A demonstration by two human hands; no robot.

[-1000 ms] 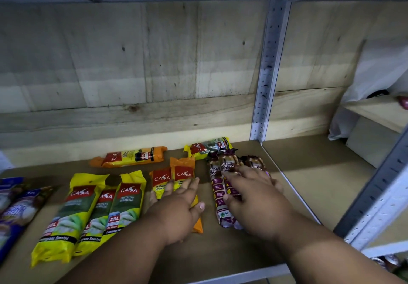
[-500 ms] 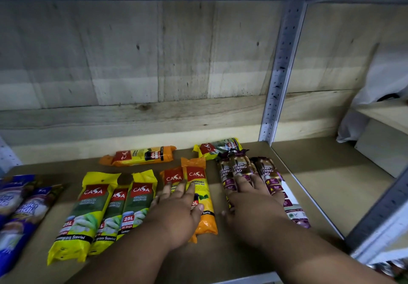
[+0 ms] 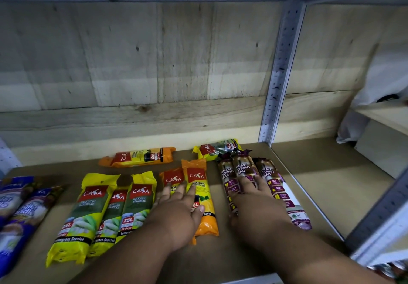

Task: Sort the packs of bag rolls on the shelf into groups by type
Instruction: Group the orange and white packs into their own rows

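Hands are lying flat on the packs as I am viewing them. My left hand (image 3: pixel 176 214) is resting palm down, fingers straight and spread, on two orange packs (image 3: pixel 199 195), gripping nothing. These are lying side by side with long axes running front to back, red "CASA" labels toward the rear wall; the right one is reading "DEGRADABLE GARBAGE BAG" and "Scented". My right hand (image 3: pixel 257 204) is pressing, fingers extended, on three brown packs (image 3: pixel 242 171) marked "DRAW STRING BAG", also pointing front to back, fanning slightly rightward toward the front; it is holding none of them.

Left of the orange pair, three yellow-green packs (image 3: pixel 99 208) are lying parallel, tops rearward, reading "CASA", "25L" and "Lemongrass Scented". Behind them, a lone orange pack (image 3: pixel 138 156) is lying crosswise, long axis left to right, marked "60L". A yellow-green pack (image 3: pixel 217 149) is likewise lying crosswise behind the brown group. At the far left, blue packs (image 3: pixel 15 213) are lying partly out of view; their writing is unreadable. All are sitting on the brown shelf (image 3: pixel 220 255).
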